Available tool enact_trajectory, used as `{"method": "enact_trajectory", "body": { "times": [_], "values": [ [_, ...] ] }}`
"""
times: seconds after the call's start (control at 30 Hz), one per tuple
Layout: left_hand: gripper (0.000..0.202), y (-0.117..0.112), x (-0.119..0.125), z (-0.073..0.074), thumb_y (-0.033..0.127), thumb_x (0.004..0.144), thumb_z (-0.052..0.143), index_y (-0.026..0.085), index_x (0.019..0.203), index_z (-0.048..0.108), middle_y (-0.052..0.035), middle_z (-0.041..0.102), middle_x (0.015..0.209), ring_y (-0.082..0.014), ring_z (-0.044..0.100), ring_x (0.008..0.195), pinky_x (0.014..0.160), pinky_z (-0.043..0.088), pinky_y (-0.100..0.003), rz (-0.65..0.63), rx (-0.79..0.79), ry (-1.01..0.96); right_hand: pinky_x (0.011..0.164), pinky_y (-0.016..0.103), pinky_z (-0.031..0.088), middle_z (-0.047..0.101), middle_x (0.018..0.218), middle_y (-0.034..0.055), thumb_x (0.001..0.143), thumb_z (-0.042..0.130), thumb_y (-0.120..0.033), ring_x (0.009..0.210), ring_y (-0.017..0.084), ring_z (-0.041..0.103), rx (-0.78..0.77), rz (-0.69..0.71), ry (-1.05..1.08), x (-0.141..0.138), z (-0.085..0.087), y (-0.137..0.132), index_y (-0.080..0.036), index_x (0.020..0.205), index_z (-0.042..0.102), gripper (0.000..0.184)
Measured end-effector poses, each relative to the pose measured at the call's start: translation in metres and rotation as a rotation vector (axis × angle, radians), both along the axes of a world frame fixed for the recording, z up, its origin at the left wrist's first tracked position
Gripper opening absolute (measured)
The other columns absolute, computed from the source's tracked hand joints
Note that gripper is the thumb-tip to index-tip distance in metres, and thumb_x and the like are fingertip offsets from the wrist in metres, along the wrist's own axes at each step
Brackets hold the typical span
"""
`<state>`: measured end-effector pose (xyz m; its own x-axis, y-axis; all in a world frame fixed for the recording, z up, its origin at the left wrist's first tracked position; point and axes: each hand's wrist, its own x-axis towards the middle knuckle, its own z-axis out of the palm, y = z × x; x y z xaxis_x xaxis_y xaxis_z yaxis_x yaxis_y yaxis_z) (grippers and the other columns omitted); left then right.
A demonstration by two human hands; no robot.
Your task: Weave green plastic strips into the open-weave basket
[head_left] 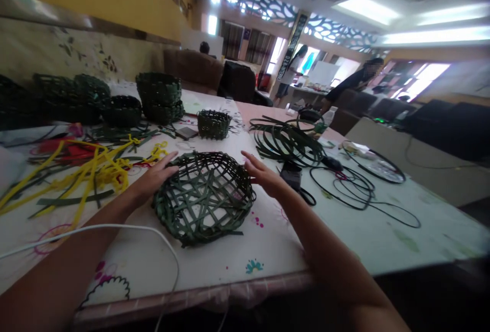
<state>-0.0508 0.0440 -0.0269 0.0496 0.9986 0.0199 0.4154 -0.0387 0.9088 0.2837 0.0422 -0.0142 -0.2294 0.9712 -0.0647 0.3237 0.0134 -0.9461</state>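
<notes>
A dark green woven basket (204, 199) lies on the table in front of me, its open lattice showing the white cloth through the gaps. At its left rim is my left hand (158, 174), fingers stretched out along the edge. My right hand (264, 173) is at the opposite rim, fingers spread and pointing forward. Neither hand is closed round the basket; whether the fingertips press on it I cannot tell. One loose strip end sticks out at the basket's near right edge.
Behind stand a small green basket (213, 124) and stacked baskets (158, 96). Yellow strips (94, 168) lie at left, coiled green strips (287, 140) at right beside a black cable (360, 194). A white cord (126, 226) crosses my left forearm. Other people are farther back.
</notes>
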Motion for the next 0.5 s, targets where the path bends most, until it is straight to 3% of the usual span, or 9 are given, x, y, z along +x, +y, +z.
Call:
{"method": "enact_trajectory", "body": {
  "times": [0.07,0.17,0.23,0.33,0.4,0.5],
  "values": [
    [0.064,-0.002,0.004,-0.001,0.044,0.083,0.054,0.022,0.144,0.054,-0.007,0.046,0.156,-0.0307,0.042,0.143,0.12,0.031,-0.046,0.02,-0.011,-0.079,0.086,0.032,0.056,0.065,0.127,0.0091,0.091,0.056,-0.046,0.109,0.02,0.063,0.044,-0.036,0.115,-0.013,-0.011,-0.008,-0.023,0.151,0.042,0.066],
    [0.058,-0.005,0.009,-0.001,0.043,0.083,0.057,0.021,0.137,0.061,-0.007,0.054,0.149,-0.0302,0.047,0.139,0.118,0.036,-0.044,0.032,0.007,-0.156,0.073,0.03,0.058,0.07,0.11,0.0057,0.083,0.058,-0.039,0.086,0.018,0.065,0.052,-0.104,0.243,-0.029,-0.021,-0.011,-0.02,0.131,0.062,0.052],
    [0.058,-0.005,0.012,0.0,0.045,0.086,0.056,0.02,0.138,0.059,-0.0069,0.052,0.151,-0.029,0.043,0.143,0.118,0.036,-0.041,0.054,0.047,-0.216,0.06,0.028,0.056,0.07,0.097,0.0034,0.078,0.059,-0.037,0.07,0.015,0.061,0.039,-0.17,0.318,-0.034,-0.023,-0.008,-0.02,0.121,0.066,0.047],
    [0.064,-0.002,0.011,0.0,0.05,0.091,0.051,0.017,0.146,0.05,-0.0075,0.046,0.156,-0.028,0.039,0.145,0.116,0.041,-0.038,0.067,0.1,-0.377,0.055,0.029,0.055,0.067,0.083,0.0007,0.074,0.061,-0.036,0.059,0.013,0.055,0.033,-0.259,0.401,-0.034,-0.024,0.002,-0.019,0.122,0.065,0.051],
    [0.065,0.003,0.008,-0.003,0.052,0.092,0.05,0.018,0.148,0.047,-0.0086,0.047,0.154,-0.0281,0.043,0.142,0.112,0.045,-0.038,0.037,0.11,-0.477,0.06,0.031,0.057,0.068,0.086,0.0015,0.076,0.06,-0.04,0.063,0.014,0.057,0.052,-0.319,0.409,-0.035,-0.025,0.012,-0.02,0.125,0.063,0.053],
    [0.064,0.011,-0.001,-0.01,0.058,0.094,0.048,0.022,0.147,0.046,-0.0101,0.054,0.147,-0.0276,0.057,0.127,0.105,0.051,-0.043,0.016,0.043,-0.565,0.073,0.034,0.057,0.069,0.112,0.0068,0.083,0.057,-0.051,0.088,0.019,0.064,0.1,-0.368,0.361,-0.037,-0.028,0.025,-0.021,0.13,0.061,0.056]
  ]
}}
